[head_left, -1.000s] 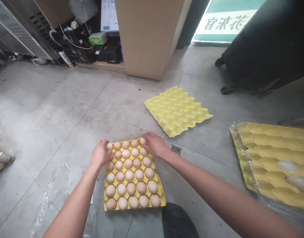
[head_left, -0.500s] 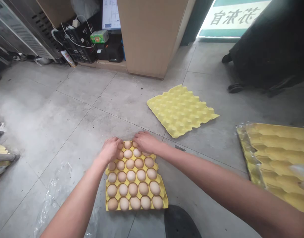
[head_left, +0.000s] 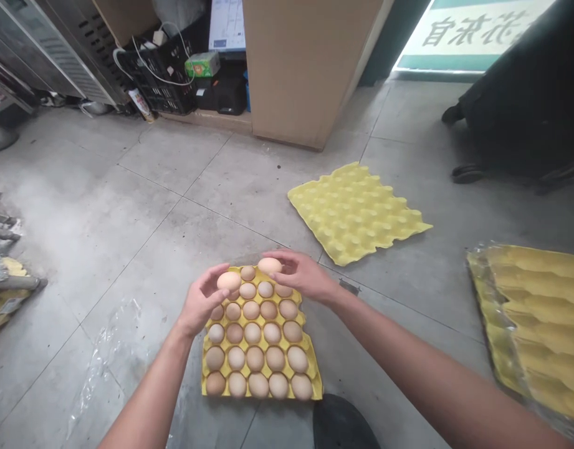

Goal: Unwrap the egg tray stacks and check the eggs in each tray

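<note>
A yellow egg tray (head_left: pixel 313 362) full of rows of light brown eggs lies on the grey floor below me. My left hand (head_left: pixel 200 299) grips an egg (head_left: pixel 229 282) between thumb and fingers, just over the tray's far left corner. In my right hand (head_left: pixel 308 274) is another egg (head_left: pixel 270 266), held above the far edge. Both held eggs look raised off the tray. The hands and these eggs partly hide the far row beneath them.
An upturned yellow tray (head_left: pixel 356 212) lies beyond on the floor. Plastic-wrapped yellow trays (head_left: pixel 543 312) stand at the right. Clear plastic film (head_left: pixel 106 355) lies at the left. A black wheeled bin (head_left: pixel 525 106), a wooden cabinet (head_left: pixel 310 68) and a black crate (head_left: pixel 162 81) stand farther back.
Both hands have taken hold of an egg each in the far row and lifted them above the tray. The view has shifted slightly left.
</note>
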Demonstrator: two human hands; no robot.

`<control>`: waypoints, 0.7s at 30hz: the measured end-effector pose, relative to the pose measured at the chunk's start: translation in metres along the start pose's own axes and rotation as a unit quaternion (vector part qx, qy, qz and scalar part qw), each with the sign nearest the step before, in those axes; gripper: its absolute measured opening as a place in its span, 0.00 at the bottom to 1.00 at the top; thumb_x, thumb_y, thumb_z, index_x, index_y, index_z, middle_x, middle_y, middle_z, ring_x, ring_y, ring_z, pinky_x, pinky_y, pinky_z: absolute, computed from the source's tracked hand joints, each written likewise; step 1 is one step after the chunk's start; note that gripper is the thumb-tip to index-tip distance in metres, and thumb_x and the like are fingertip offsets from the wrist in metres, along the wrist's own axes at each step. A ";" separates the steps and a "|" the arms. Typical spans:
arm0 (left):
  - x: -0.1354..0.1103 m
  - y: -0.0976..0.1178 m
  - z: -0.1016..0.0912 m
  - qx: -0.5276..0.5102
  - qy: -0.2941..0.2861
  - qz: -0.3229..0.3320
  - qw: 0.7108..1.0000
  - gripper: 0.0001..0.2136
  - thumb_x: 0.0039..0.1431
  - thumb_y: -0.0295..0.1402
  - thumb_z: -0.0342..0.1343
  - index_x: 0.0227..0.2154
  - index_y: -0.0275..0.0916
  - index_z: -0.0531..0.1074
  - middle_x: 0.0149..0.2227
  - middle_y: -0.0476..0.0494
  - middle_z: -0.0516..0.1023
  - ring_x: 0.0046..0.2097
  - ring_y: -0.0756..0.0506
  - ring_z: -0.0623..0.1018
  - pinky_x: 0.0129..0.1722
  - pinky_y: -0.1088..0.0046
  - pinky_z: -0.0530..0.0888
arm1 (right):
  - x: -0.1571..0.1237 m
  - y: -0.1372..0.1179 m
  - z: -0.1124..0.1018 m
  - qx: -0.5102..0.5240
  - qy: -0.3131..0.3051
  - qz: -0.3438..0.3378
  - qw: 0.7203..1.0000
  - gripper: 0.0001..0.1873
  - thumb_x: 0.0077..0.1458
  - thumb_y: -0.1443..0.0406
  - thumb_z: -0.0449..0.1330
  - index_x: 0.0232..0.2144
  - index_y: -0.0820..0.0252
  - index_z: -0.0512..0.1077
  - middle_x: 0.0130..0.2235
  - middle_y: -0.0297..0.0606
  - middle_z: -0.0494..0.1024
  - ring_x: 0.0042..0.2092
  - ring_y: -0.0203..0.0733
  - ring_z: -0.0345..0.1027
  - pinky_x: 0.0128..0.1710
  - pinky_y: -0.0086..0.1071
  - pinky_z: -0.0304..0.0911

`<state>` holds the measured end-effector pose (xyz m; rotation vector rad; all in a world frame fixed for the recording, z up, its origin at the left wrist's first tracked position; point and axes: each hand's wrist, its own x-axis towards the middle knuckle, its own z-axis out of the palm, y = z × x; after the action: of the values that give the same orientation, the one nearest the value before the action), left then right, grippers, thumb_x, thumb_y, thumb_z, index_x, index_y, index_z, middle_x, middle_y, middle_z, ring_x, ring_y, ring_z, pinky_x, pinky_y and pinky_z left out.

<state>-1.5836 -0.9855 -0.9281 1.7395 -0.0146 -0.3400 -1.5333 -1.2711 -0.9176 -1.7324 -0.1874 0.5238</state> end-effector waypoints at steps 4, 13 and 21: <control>-0.018 0.006 0.006 -0.183 -0.043 -0.035 0.982 0.29 0.54 0.37 0.71 0.58 0.42 0.73 0.55 0.38 0.79 0.54 0.39 0.80 0.54 0.62 0.78 | -0.023 -0.005 0.003 0.201 -0.055 0.044 0.977 0.24 0.54 0.59 0.72 0.52 0.52 0.71 0.50 0.39 0.82 0.52 0.45 0.78 0.53 0.39 0.74; -0.024 0.030 0.003 -0.067 -0.027 0.064 0.995 0.21 0.57 0.29 0.67 0.54 0.45 0.73 0.55 0.40 0.76 0.59 0.40 0.76 0.59 0.60 0.74 | -0.040 -0.005 0.013 0.162 -0.092 0.003 0.982 0.27 0.55 0.59 0.72 0.56 0.50 0.73 0.57 0.42 0.77 0.59 0.49 0.75 0.60 0.45 0.72; -0.005 0.023 0.003 0.353 -0.011 0.109 0.929 0.18 0.57 0.27 0.61 0.51 0.46 0.71 0.51 0.45 0.78 0.52 0.43 0.77 0.54 0.64 0.75 | -0.036 -0.005 0.009 0.001 -0.057 -0.040 0.998 0.22 0.58 0.62 0.68 0.54 0.48 0.75 0.57 0.38 0.79 0.52 0.46 0.78 0.55 0.44 0.74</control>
<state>-1.5846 -0.9919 -0.9057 2.4199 -0.3866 -0.1979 -1.5686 -1.2762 -0.9059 -1.6876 -0.3368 0.5638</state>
